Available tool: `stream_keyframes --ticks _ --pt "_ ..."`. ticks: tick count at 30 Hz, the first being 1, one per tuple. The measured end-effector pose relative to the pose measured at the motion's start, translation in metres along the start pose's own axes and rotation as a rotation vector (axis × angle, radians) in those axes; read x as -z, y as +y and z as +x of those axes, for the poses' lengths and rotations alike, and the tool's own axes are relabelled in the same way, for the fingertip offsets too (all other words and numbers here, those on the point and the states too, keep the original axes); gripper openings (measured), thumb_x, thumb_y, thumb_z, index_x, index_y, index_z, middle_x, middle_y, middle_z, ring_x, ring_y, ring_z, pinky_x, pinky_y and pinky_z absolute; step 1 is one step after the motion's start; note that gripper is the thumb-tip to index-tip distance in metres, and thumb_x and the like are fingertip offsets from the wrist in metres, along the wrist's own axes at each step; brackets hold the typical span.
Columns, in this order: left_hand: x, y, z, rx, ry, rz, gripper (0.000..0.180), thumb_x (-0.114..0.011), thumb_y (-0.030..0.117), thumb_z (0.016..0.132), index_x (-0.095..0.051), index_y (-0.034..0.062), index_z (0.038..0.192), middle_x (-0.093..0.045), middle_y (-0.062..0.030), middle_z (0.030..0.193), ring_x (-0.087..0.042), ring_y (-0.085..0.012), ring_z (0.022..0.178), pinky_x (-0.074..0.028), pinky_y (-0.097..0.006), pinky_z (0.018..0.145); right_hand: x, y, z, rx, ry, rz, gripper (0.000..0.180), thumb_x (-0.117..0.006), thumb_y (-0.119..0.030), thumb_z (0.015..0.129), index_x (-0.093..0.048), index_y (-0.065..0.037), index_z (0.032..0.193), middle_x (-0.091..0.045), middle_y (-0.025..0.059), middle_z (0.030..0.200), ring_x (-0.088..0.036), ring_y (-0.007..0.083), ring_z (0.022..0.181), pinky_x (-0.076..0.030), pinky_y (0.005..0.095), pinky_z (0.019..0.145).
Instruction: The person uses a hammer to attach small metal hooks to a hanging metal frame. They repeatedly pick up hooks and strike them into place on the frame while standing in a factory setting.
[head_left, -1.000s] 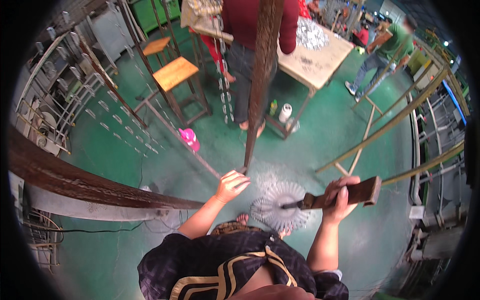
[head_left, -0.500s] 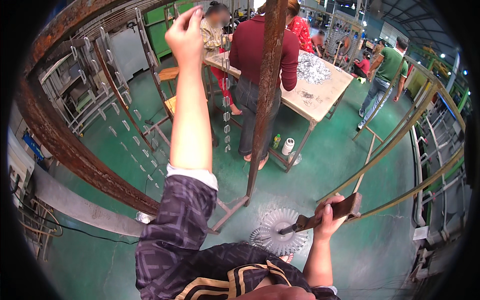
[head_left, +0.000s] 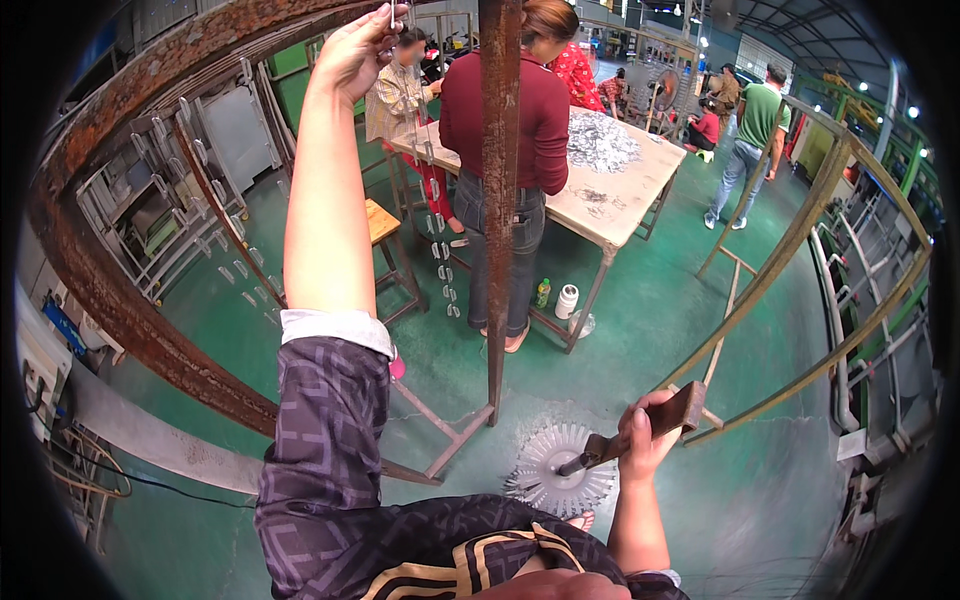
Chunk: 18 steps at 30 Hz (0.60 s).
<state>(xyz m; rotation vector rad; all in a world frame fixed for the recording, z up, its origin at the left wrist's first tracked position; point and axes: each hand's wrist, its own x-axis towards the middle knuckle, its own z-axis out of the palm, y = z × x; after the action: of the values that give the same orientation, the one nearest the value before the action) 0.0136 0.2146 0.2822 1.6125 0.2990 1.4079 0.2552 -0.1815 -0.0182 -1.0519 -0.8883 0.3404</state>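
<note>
My left hand [head_left: 355, 55] is raised high at the rusty frame's upper bar. Its fingers pinch a small pale metal link [head_left: 394, 18] beside a hanging strand. My right hand [head_left: 648, 435] grips a rusty flat metal bar [head_left: 679, 413] low on the right. From that bar a dark shaft runs to the middle of a round grey metal disc [head_left: 562, 466], ringed by many narrow pieces like spokes. Strands of similar metal links [head_left: 441, 270] hang in front of me; more links [head_left: 228, 272] hang at the left.
A rusty metal frame [head_left: 500, 200] stands before me, its upright close to my arm. Beyond it a person in maroon [head_left: 462, 110] stands at a table [head_left: 640, 190] with piled metal pieces [head_left: 602, 140]. A curved metal frame [head_left: 800, 230] stands right; a stool [head_left: 381, 222] is behind my left forearm.
My left hand has shifted left and up to the frame's upper bar. The view has turned slightly. My right hand keeps its grip on the rusty bar.
</note>
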Motion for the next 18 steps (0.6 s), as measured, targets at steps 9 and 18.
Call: stream_keyframes --ticks 9,18 --pt "0.044 0.018 0.026 0.117 -0.245 -0.244 0.018 -0.057 0.020 0.084 -0.061 0.0077 0.096 -0.064 -0.0030 0.091 -0.056 -0.0145 0.085 -0.040 -0.030 0.073 -0.007 -0.005 0.001 -0.038 -0.017 0.092 0.027 -0.058 -0.004 0.071 -0.042 -0.002 0.093 -0.047 0.0048 0.077 -0.046 0.0109 0.066 -0.039 0.0234 0.058" --pt "0.007 0.041 -0.021 -0.043 -0.010 -0.082 0.026 -0.056 0.017 0.085 -0.058 0.0010 0.105 -0.060 0.0006 0.083 -0.049 -0.0078 0.068 -0.038 -0.019 0.064 -0.010 -0.007 0.006 -0.014 -0.039 0.062 0.024 -0.057 -0.003 0.071 -0.044 -0.002 0.091 -0.047 0.0042 0.075 -0.047 0.0101 0.065 -0.038 0.0225 0.057"
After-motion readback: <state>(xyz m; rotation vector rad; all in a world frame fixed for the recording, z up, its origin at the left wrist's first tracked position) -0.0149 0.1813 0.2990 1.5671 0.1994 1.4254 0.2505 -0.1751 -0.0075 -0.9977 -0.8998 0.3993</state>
